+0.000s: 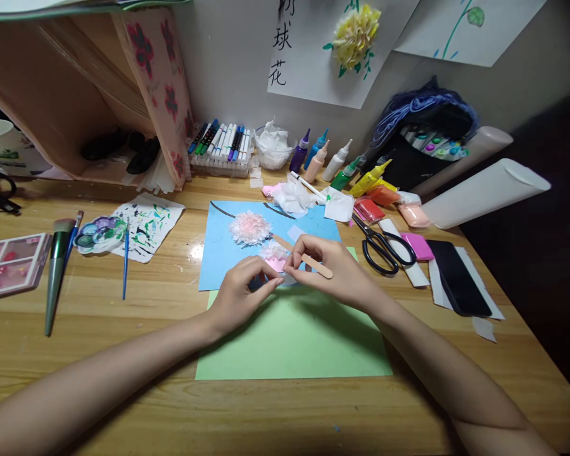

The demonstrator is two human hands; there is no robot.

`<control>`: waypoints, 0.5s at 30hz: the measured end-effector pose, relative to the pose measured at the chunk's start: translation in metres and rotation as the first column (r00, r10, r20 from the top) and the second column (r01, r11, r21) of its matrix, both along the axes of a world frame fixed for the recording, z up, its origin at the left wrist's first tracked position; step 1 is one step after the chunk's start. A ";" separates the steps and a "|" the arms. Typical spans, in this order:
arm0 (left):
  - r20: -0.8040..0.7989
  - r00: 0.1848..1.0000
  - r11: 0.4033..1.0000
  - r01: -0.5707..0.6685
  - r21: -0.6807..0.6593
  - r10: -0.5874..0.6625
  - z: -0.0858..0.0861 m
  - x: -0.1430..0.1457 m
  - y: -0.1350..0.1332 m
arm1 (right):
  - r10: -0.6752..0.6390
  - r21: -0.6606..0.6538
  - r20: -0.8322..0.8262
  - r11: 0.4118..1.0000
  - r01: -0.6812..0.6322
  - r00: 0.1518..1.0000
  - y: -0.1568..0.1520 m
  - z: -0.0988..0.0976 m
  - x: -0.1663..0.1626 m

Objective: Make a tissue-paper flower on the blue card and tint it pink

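- The wooden stick (317,267) is in the right hand (339,269), lying slantwise between the curled fingers and the thumb, its rounded near end showing over the hand and its far end pointing up and left toward the pale pink paper flower (249,228)
- The right hand is nearly closed, keeping hold of the stick, with index finger and thumb tips brought together; whether these tips also pinch something small, I cannot tell
- The left hand (242,288) is half curled, thumb and index finger almost meeting close by the right fingertips; I cannot tell whether anything is between them
- The stick lies to the right of the left hand, with the right fingers between
- A pink-and-white ruffled piece (274,251) rests on the blue sheet (211,259) just beyond the fingertips, partly hidden by the hands
- The paper flower is also on the blue sheet, beyond the left hand and well left of the right one
- The blue sheet overlaps the far part of the green sheet (289,354), which spreads under both hands
- Black-handled scissors (377,248) lie right of the sheets, near a dark phone (458,278)
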State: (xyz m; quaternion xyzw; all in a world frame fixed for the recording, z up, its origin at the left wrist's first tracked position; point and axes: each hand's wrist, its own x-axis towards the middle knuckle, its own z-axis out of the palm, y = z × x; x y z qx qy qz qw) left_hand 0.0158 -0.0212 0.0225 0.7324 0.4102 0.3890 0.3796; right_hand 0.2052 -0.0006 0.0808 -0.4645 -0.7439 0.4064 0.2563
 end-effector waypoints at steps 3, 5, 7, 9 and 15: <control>0.002 1.000 1.000 -0.011 -0.019 0.011 -0.001 0.000 0.001 | -0.016 -0.018 0.009 1.000 0.016 1.000 0.001 0.002 0.002; 0.001 1.000 1.000 -0.004 -0.027 0.005 -0.001 0.000 0.001 | 0.001 -0.030 0.009 1.000 -0.001 1.000 0.002 0.002 0.003; 0.001 1.000 0.999 0.007 -0.037 -0.007 -0.001 0.000 0.000 | 0.030 -0.033 0.012 0.999 -0.030 0.999 0.002 0.001 0.002; 0.001 1.000 0.999 0.014 -0.049 -0.014 -0.001 0.001 0.000 | 0.051 -0.021 0.025 0.999 -0.050 0.998 0.002 -0.001 0.001; -0.019 0.999 0.995 -0.027 -0.094 0.026 -0.001 0.001 0.001 | -0.009 0.043 0.001 0.999 0.008 1.000 0.005 0.000 0.006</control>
